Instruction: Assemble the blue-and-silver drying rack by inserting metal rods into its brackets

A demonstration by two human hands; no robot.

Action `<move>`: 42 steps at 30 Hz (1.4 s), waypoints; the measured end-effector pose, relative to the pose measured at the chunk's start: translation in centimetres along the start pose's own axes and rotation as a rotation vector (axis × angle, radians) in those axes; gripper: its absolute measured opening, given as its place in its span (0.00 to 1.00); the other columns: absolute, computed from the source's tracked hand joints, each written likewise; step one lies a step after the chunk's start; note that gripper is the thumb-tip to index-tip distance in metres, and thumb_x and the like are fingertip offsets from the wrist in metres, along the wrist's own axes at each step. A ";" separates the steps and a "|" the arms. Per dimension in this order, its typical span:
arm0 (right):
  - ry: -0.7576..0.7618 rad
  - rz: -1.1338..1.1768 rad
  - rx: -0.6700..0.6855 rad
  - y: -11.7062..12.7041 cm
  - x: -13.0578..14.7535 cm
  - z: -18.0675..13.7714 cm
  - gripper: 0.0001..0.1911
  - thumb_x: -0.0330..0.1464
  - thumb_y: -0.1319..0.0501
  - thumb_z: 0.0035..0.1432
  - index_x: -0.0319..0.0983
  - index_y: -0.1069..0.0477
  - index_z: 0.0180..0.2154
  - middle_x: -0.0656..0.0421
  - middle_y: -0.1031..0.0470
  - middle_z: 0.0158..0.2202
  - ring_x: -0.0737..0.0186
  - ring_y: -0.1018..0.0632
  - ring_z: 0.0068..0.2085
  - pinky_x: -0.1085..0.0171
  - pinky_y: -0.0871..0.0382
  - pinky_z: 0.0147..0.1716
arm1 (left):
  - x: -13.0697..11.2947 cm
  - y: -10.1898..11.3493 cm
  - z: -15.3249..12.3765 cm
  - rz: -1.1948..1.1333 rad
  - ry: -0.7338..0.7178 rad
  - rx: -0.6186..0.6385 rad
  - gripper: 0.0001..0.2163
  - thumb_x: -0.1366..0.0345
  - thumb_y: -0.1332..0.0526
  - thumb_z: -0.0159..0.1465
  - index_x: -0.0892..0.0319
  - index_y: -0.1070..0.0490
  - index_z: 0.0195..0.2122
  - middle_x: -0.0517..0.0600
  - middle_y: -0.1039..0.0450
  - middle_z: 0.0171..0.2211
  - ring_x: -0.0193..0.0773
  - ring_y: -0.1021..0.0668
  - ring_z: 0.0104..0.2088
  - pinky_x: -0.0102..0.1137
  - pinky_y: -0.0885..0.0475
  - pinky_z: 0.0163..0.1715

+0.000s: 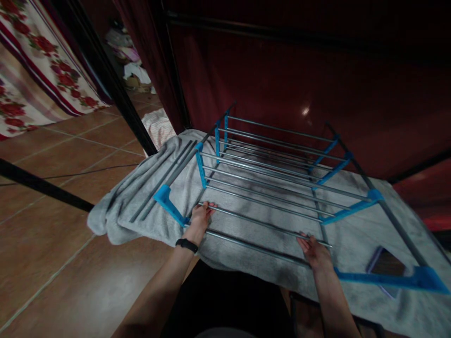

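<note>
A metal rod (253, 218) lies crosswise between my hands, with both its ends free of the blue brackets. My left hand (201, 216) grips it near its left end, and my right hand (314, 251) holds it near its right end. Around it stands a partly built rack of metal tubes with blue plastic brackets (171, 205) at the near left and a larger blue bracket (391, 280) at the near right. Another crossbar (246, 243) runs between these near brackets, closer to my body. Several crossbars (278, 176) span the farther brackets.
The rack rests on a grey blanket (116, 206). Two loose rods (164, 180) lie on its left part. A dark flat object (387, 263) lies behind the near right bracket. Black metal posts (109, 89) rise at the left, and a dark red panel (282, 80) stands behind.
</note>
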State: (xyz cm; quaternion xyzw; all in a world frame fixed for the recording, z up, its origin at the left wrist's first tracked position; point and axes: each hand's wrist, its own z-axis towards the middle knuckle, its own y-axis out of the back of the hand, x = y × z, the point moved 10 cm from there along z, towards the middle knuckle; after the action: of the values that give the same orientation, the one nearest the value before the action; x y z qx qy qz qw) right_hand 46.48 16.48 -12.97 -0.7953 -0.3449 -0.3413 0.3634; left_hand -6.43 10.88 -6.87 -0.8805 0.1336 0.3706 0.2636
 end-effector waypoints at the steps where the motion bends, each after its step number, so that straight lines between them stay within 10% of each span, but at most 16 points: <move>1: 0.000 0.003 0.001 0.1 0.0 0.0 0.05 0.29 0.33 0.48 0.41 0.26 0.29 0.55 0.20 0.31 0.55 0.16 0.37 0.55 0.18 0.42 | 0.0 0.0 -0.1 -0.003 -0.002 0.003 0.08 0.75 0.42 0.69 0.60 0.32 0.31 0.50 0.24 0.25 0.34 0.20 0.26 0.28 0.23 0.30; 20: -0.134 0.175 -0.019 -2.1 -0.2 -2.5 0.06 0.27 0.38 0.64 0.39 0.29 0.32 0.60 0.23 0.28 0.64 0.18 0.33 0.61 0.16 0.40 | 3.0 -3.8 -3.5 -0.041 0.146 0.211 0.10 0.79 0.34 0.62 0.61 0.31 0.27 0.52 0.21 0.28 0.35 0.18 0.27 0.31 0.19 0.36; 42: -0.141 0.173 -0.028 -0.6 -0.3 -3.0 0.07 0.23 0.40 0.59 0.40 0.27 0.34 0.59 0.21 0.34 0.63 0.17 0.37 0.61 0.17 0.42 | 4.4 -7.4 -8.0 0.012 0.067 0.414 0.11 0.74 0.28 0.56 0.60 0.26 0.38 0.55 0.18 0.39 0.39 0.17 0.36 0.35 0.21 0.43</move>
State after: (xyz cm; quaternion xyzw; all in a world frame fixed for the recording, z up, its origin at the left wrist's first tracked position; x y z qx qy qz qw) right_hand 44.99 14.27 -11.54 -0.8491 -0.2950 -0.2568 0.3550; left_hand 4.51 12.28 -2.66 -0.8186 0.2207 0.3074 0.4320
